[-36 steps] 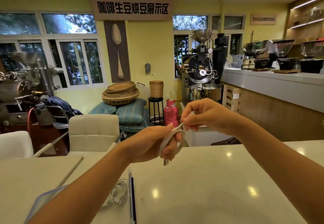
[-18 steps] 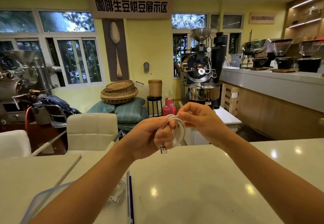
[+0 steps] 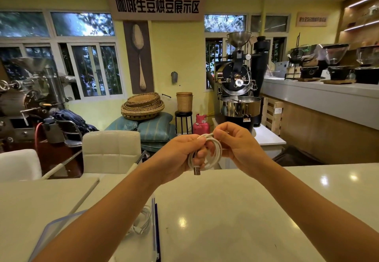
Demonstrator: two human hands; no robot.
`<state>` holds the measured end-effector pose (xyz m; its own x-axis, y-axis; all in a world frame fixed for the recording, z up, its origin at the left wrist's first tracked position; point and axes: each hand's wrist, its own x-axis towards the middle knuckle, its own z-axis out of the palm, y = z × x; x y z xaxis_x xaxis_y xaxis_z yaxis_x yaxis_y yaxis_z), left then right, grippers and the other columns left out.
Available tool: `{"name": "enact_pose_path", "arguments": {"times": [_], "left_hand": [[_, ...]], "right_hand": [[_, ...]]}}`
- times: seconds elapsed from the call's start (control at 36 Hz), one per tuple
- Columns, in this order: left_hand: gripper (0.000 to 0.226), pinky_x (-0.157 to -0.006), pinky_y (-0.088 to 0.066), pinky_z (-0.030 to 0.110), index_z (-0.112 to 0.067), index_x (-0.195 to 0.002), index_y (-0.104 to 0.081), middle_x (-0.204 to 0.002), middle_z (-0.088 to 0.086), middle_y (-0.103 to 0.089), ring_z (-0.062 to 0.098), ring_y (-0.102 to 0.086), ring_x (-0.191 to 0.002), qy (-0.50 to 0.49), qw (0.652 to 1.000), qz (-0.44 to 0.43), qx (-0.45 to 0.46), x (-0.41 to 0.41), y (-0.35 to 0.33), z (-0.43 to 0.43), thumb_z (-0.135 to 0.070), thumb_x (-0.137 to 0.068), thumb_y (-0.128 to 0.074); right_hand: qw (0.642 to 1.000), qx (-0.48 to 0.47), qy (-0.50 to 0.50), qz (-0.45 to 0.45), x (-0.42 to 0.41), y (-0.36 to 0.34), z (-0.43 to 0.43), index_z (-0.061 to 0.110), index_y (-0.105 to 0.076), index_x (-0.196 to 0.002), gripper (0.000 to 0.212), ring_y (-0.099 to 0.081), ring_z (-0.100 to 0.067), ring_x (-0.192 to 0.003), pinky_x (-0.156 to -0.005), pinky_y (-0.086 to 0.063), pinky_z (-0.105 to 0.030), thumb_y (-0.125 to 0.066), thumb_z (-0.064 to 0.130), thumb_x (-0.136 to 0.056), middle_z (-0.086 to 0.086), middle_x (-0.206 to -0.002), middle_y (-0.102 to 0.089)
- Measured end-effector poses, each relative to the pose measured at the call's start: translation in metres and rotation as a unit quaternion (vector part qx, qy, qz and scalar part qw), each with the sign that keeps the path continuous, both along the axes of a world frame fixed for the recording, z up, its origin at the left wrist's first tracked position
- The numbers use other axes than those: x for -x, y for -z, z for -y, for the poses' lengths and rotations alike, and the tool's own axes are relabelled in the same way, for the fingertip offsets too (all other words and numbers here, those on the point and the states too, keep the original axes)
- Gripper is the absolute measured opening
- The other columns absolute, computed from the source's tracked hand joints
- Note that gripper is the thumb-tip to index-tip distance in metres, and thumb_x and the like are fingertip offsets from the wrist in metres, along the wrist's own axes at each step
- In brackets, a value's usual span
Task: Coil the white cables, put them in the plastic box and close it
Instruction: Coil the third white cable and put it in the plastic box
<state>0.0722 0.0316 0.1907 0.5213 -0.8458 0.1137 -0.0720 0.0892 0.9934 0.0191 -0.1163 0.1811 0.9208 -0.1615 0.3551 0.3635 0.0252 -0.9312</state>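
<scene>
A white cable (image 3: 215, 155) is wound into a small coil and held up above the white table (image 3: 235, 210). My left hand (image 3: 180, 155) grips the coil from the left, and a USB plug (image 3: 196, 170) hangs below its fingers. My right hand (image 3: 235, 145) pinches the coil's top right. A clear plastic box (image 3: 152, 229) with a blue-edged rim lies on the table under my left forearm. Another coiled white cable (image 3: 141, 220) lies inside it. My arm hides most of the box.
White padded chairs (image 3: 110, 151) stand beyond the table's far edge. A light counter (image 3: 328, 95) with coffee gear runs along the right. Coffee roasters, baskets and cushions fill the back of the room.
The loose loop has become a tighter coil of several turns. My right hand has come closer to the left one, and both hands have risen slightly.
</scene>
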Motion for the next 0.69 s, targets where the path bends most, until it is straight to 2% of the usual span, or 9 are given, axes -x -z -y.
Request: {"name": "enact_pose_path", "arguments": {"times": [0.08, 0.22, 0.36, 0.47, 0.58, 0.69], "left_hand": [[0.025, -0.054, -0.038, 0.021, -0.011, -0.08, -0.054, -0.046, -0.009, -0.05, 0.003, -0.042, -0.041, -0.048, 0.999, 0.016, 0.008, 0.001, -0.002, 0.0, -0.015, -0.096, -0.036], [0.016, -0.049, -0.039, 0.013, -0.013, -0.089, -0.056, -0.046, -0.01, -0.058, 0.001, -0.044, -0.04, -0.082, 0.994, 0.076, -0.007, 0.003, -0.004, 0.0, -0.013, -0.094, -0.041], [0.023, -0.048, -0.041, 0.008, -0.026, -0.088, -0.06, -0.047, -0.014, -0.058, -0.003, -0.046, -0.042, -0.124, 0.978, 0.164, -0.039, 0.003, -0.003, 0.0, -0.01, -0.093, -0.044], [0.022, -0.051, -0.038, 0.01, -0.025, -0.094, -0.06, -0.058, -0.007, -0.05, -0.002, -0.044, -0.046, -0.172, 0.949, 0.257, -0.057, 0.004, -0.001, 0.003, -0.013, -0.094, -0.042], [0.026, -0.057, -0.033, 0.02, -0.011, -0.11, -0.061, -0.062, -0.003, -0.047, 0.008, -0.038, -0.056, -0.178, 0.931, 0.308, -0.083, 0.003, 0.0, 0.004, -0.014, -0.095, -0.04], [0.023, -0.054, -0.031, 0.019, -0.022, -0.091, -0.059, -0.061, -0.002, -0.044, 0.007, -0.037, -0.053, -0.143, 0.944, 0.287, -0.076, 0.002, 0.0, 0.003, -0.013, -0.096, -0.039]], "right_hand": [[1.0, 0.001, 0.004, -0.001, 0.0, 0.0, 0.0, 0.013, -0.053, -0.077, 0.018, -0.061, -0.006, -0.05, -0.051, -0.055, -0.018, -0.044, 0.012, -0.092, -0.003, -0.066, -0.06], [1.0, -0.014, 0.026, -0.008, -0.001, 0.005, 0.001, 0.011, -0.051, -0.078, 0.019, -0.062, -0.014, -0.06, -0.054, -0.057, -0.02, -0.041, 0.013, -0.093, -0.008, -0.072, -0.058], [0.998, -0.041, 0.047, -0.014, -0.002, 0.01, 0.001, 0.011, -0.05, -0.077, 0.021, -0.057, -0.025, -0.07, -0.054, -0.058, -0.022, -0.039, 0.014, -0.094, -0.011, -0.074, -0.054], [0.997, -0.047, 0.053, -0.013, -0.002, 0.014, 0.001, 0.012, -0.05, -0.078, 0.02, -0.059, -0.023, -0.066, -0.05, -0.056, -0.021, -0.039, 0.015, -0.094, -0.009, -0.07, -0.055], [0.998, -0.036, 0.058, -0.006, -0.003, 0.013, 0.001, 0.014, -0.05, -0.08, 0.016, -0.063, -0.014, -0.056, -0.05, -0.056, -0.021, -0.042, 0.014, -0.093, -0.007, -0.069, -0.055], [0.997, -0.027, 0.075, 0.017, -0.003, 0.012, 0.003, 0.013, -0.054, -0.079, 0.015, -0.063, -0.006, -0.049, -0.05, -0.054, -0.015, -0.046, 0.01, -0.091, -0.004, -0.068, -0.059]]}}
